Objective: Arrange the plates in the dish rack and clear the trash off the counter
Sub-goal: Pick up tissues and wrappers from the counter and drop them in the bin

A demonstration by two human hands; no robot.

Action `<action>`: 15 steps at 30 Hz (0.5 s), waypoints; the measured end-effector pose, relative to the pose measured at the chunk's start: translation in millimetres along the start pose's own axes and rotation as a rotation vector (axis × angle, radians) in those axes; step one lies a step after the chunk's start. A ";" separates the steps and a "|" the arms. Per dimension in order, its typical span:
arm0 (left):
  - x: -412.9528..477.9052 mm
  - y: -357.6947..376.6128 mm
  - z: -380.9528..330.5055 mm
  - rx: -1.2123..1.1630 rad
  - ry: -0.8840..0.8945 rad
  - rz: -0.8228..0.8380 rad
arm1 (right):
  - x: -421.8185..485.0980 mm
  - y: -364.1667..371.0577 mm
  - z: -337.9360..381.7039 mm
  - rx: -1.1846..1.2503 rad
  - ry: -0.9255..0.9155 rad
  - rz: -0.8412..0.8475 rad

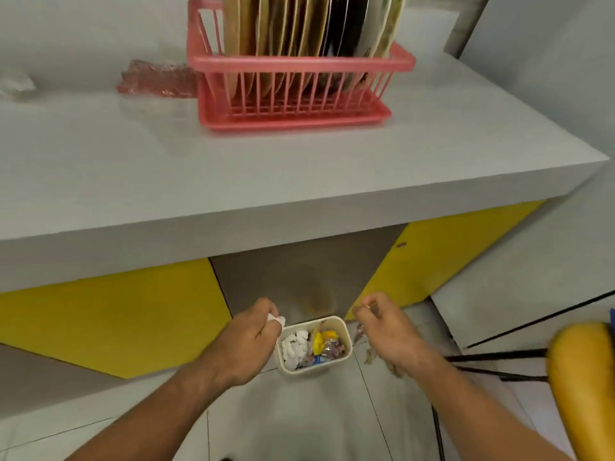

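**Obs.** Plates (283, 24) are racked upright in the pink dish rack (299, 63) at 12 o'clk on the counter (233, 168). That part of the task is judged done. A small trash bin (312, 370) is stood on the floor at 6 o'clk, below the counter edge, part-filled w/ white paper and wrappers.

**Hands.** The left hand (256, 331) is curled round a white tissue (278, 319), held at the bin's 10 o'clk rim and not yet let go. The right hand (382, 324) is held at the bin's 2 o'clk side w/ fingers curled and a thin scrap (359, 334) pinched at the tips. Its kind cannot be made out.

**Outstanding.** A crumpled red plastic film (156, 79) is left on the counter, just beside the rack at its 9 o'clk. A white scrap (16, 84) is seen at the counter's far 9 o'clk end, blurred.

**Risks.**
1. The bin mouth is small and both hands are held at its rims, not over the centre. If released there, light trash is likely to be dropped onto the floor.
2. The film lies against the rack. If pulled fast it may be snagged, the rack nudged and the plates tipped.
3. A yellow seat (585, 377) stands at 4 o'clk near the right arm and may be knocked on rising.
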State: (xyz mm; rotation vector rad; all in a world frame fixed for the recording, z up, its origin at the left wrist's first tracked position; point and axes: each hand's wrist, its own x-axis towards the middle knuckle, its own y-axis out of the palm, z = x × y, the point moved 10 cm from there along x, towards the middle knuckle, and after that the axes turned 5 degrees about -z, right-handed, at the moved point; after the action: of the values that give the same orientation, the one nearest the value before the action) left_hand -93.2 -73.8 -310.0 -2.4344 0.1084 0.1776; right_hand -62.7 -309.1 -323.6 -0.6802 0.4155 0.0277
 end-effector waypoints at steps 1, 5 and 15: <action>4.0 26.5 19.4 0.029 -0.047 0.036 | 7.0 7.2 -29.3 0.048 0.065 0.001; 24.2 118.6 93.8 0.159 -0.200 0.184 | 38.3 49.4 -132.3 0.250 0.254 0.012; 118.9 294.6 242.3 0.356 -0.205 0.249 | 142.2 160.4 -284.1 0.144 0.225 0.081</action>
State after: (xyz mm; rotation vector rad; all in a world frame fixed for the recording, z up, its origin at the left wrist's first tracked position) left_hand -36.6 -145.5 -699.0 -2.0301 0.3234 0.4766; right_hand -61.1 -374.4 -673.4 -0.5252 0.6552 -0.0023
